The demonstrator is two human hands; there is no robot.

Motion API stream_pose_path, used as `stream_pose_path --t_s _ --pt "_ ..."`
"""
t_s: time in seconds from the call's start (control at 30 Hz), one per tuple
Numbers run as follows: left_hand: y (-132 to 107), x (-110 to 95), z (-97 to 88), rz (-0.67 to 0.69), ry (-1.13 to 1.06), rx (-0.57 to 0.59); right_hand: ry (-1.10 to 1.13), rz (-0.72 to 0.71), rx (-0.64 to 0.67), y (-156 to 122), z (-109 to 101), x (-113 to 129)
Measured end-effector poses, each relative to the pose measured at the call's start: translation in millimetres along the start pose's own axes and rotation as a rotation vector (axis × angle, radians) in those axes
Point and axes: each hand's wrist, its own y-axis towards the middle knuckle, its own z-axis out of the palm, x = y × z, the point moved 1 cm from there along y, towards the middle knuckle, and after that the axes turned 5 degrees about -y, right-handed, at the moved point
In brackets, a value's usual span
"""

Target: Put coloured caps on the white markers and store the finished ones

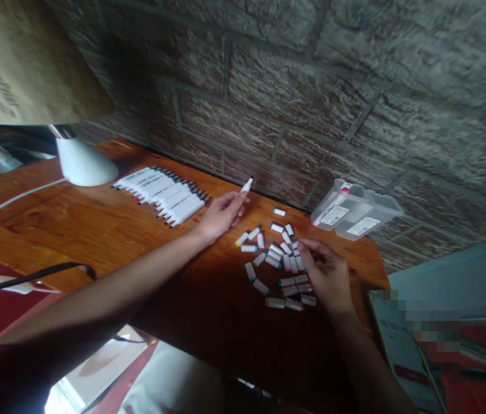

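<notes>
Closed round a white marker (247, 185), my left hand (225, 214) holds it upright with its dark, uncapped tip pointing up. My right hand (326, 270) is at the right edge of a scatter of white marker caps (275, 253) with coloured ends. Its thumb and index finger come together at a cap there; whether they grip it or only touch it is hard to see. To the left of my left hand, a row of white markers (160, 192) without caps lies side by side on the wooden table, tips showing at both ends.
Two clear plastic cases (357, 210) with white labels stand by the wall at the right. A lamp (87, 164) with a large shade stands at the left, its white cable (14, 201) crossing the table edge. The brick wall (268, 98) borders the table's back.
</notes>
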Motion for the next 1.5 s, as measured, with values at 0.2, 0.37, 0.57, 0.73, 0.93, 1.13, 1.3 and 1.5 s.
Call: stream_pose_path --t_s 0.2,0.37,0.57,0.73,0.93,1.13,1.3,1.5 --pt "-13.8 -0.2 6.1 -0.045 -0.039 0.172 -0.281 -0.309 0.145 -4.7 8.8 4.8" --pt "-21.7 1.3 7.4 0.029 0.107 0.32 -0.362 -0.373 0.21 -6.5 20.2 4.1" --pt "-26.4 2.3 7.0 0.12 0.246 0.386 -0.401 -0.37 0.244 -8.2 24.3 -0.5" --pt "-26.1 1.0 8.1 0.024 0.115 0.446 -0.405 -0.359 0.228 -9.3 25.8 0.8" --pt "-22.8 0.3 7.6 -0.264 -0.333 0.442 -0.273 -0.282 0.132 -8.4 17.8 1.2" --pt "-19.8 1.9 3.6 -0.344 -0.495 0.413 0.064 -0.082 0.075 -8.9 11.3 2.3" --pt "-17.4 5.8 0.1 -0.446 -0.549 0.394 0.311 0.156 0.091 -7.5 8.3 5.4" --pt "-13.7 6.0 -0.8 -0.538 -0.606 0.291 0.654 0.404 0.12 -5.8 8.9 5.9"
